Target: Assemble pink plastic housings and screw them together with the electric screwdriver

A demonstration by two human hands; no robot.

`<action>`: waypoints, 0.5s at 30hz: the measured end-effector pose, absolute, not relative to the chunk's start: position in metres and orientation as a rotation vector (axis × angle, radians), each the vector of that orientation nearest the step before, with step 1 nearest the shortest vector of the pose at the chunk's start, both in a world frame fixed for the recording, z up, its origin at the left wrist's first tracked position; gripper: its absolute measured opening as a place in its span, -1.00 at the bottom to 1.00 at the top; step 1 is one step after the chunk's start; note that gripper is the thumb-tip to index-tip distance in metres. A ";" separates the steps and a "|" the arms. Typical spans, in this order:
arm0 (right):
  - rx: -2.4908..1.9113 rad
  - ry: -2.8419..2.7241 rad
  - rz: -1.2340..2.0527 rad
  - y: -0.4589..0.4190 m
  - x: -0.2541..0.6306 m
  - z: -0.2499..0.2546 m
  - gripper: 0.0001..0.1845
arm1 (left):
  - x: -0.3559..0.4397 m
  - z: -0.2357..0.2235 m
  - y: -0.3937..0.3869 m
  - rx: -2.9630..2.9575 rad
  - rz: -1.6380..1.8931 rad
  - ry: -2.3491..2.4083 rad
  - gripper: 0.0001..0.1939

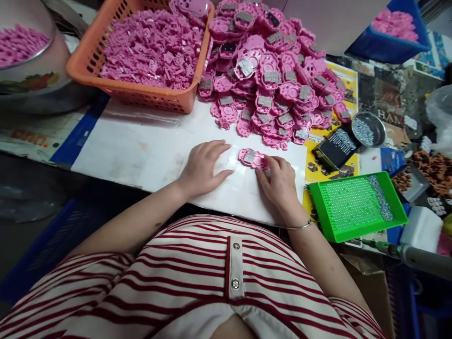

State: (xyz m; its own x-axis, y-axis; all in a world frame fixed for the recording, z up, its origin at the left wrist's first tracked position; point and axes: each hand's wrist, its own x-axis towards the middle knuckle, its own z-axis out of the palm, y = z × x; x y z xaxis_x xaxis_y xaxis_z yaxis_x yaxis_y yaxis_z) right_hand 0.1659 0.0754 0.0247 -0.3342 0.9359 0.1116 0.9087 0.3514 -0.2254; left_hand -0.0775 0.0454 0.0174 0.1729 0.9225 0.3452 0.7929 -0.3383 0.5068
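On the white board [141,162] lies one pink plastic shell [250,157] with a grey metal plate set in it. The thumb and fingers of my right hand [280,181] pinch its right end. To the left of the shell, my left hand [203,168] rests over the board, fingers and thumb apart, holding nothing. Just beyond both hands rises a large heap of similar pink shells [270,77], many showing grey plates.
An orange basket [141,89] of small pink parts stands back left, beside a pot [33,77] with pink pieces. At right are a green tray [353,202] with small metal pieces, a black tray [334,150], a round metal bowl [381,132] and a blue bin [388,44].
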 end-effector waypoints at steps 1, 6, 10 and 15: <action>-1.595 -2.412 0.228 0.072 0.167 0.024 -0.45 | -0.064 0.019 0.056 2.254 0.785 1.572 -0.34; -1.352 -2.329 0.521 0.072 0.176 0.018 -0.48 | -0.037 0.018 0.073 2.246 0.527 1.379 -0.34; -1.456 -2.177 0.516 0.078 0.175 0.016 -0.57 | -0.036 0.014 0.062 2.189 0.561 1.482 -0.38; -1.501 -2.267 0.376 0.079 0.161 0.015 -0.67 | -0.034 0.011 0.056 2.176 0.613 1.552 -0.34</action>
